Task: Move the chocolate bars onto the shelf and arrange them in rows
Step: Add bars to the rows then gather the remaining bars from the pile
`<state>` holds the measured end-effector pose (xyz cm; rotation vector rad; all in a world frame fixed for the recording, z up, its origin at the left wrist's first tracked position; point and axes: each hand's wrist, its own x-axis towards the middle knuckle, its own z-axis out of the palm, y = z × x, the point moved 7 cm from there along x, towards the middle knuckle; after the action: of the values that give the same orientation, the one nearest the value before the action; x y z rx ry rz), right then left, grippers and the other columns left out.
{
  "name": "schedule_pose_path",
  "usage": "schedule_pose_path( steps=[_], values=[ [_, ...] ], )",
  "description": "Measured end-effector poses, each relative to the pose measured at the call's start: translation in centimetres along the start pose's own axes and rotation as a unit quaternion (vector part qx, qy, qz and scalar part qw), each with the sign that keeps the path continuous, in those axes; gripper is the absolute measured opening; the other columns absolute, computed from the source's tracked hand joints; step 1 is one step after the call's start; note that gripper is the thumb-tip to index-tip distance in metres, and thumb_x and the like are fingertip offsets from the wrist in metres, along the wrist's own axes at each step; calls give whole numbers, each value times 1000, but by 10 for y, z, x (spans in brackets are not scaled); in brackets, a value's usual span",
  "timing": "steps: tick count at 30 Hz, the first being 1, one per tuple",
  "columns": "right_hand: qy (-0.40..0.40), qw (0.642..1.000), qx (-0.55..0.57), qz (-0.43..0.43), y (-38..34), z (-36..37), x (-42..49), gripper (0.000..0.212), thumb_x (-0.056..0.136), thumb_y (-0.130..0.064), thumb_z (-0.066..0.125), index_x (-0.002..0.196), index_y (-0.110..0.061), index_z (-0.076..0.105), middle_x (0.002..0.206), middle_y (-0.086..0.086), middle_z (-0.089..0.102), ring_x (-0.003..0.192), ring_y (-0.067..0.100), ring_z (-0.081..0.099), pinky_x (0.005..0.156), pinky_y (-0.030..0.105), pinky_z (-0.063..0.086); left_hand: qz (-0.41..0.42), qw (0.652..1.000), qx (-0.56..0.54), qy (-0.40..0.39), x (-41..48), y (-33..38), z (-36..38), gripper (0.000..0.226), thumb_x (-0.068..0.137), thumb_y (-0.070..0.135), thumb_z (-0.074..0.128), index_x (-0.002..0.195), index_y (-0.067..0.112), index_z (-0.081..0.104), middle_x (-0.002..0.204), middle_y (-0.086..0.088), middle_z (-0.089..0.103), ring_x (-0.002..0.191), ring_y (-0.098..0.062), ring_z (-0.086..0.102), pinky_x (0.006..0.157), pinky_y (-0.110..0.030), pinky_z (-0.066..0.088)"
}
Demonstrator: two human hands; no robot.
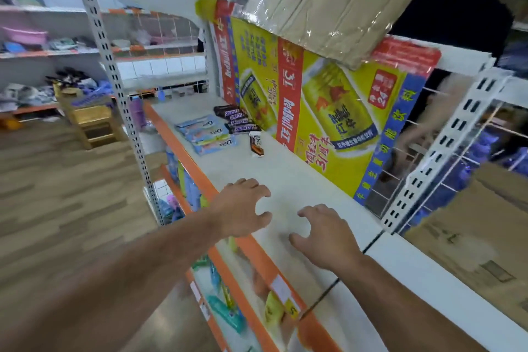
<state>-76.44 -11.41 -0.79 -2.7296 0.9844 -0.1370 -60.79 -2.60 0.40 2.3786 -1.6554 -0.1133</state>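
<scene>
On the white shelf (288, 168) with an orange front edge lie several brown Snickers bars (237, 120) in a row at the far end. Beside them, nearer the front edge, lie light blue Dove bars (207, 133) in a row. One brown Dove bar (256, 144) lies alone a little closer to me. My left hand (243, 207) and my right hand (321, 233) hover over the bare near part of the shelf, fingers loosely curled, holding nothing.
A yellow and red Red Bull carton sheet (317, 111) stands along the back of the shelf. A brown cardboard sheet (337, 0) overhangs it. Another person (457, 6) stands behind the rack. Lower shelves (228, 294) hold packaged goods. Wooden floor lies to the left.
</scene>
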Motion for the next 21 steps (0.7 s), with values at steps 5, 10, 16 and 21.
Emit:
schedule_pose_path(
  steps=[5, 10, 16, 21],
  values=[
    [-11, 1000, -1, -19, -17, 4, 70, 56, 82, -59, 55, 131, -31, 49, 127, -4, 50, 120, 19, 46, 97, 36, 39, -17, 1000, -2, 5, 48, -47, -11, 52, 86, 53, 51, 133, 30, 48, 127, 5, 52, 119, -18, 45, 97, -34, 40],
    [-26, 1000, 3, -15, -36, 16, 128, 57, 81, -56, 56, 131, -30, 49, 128, -4, 50, 120, 19, 45, 99, 36, 39, -18, 1000, -8, 8, 90, -94, -15, 50, 87, 51, 52, 133, 29, 49, 129, 5, 52, 120, -18, 45, 98, -35, 41],
    [0, 1000, 12, 19, -64, 31, 201, 48, 86, -57, 51, 128, -32, 53, 125, -4, 53, 118, 20, 49, 97, 37, 40, 17, 1000, 3, -3, 156, -160, -15, 48, 89, 47, 51, 133, 27, 51, 130, 3, 53, 122, -20, 47, 94, -33, 42],
    [9, 993, 26, 116, -79, 47, 260, 51, 83, -61, 51, 123, -29, 54, 120, -2, 53, 115, 21, 53, 94, 37, 45, 58, 998, 1, 15, 217, -213, -22, 45, 86, 47, 53, 125, 27, 57, 125, 4, 58, 117, -20, 53, 93, -33, 46]
  ],
)
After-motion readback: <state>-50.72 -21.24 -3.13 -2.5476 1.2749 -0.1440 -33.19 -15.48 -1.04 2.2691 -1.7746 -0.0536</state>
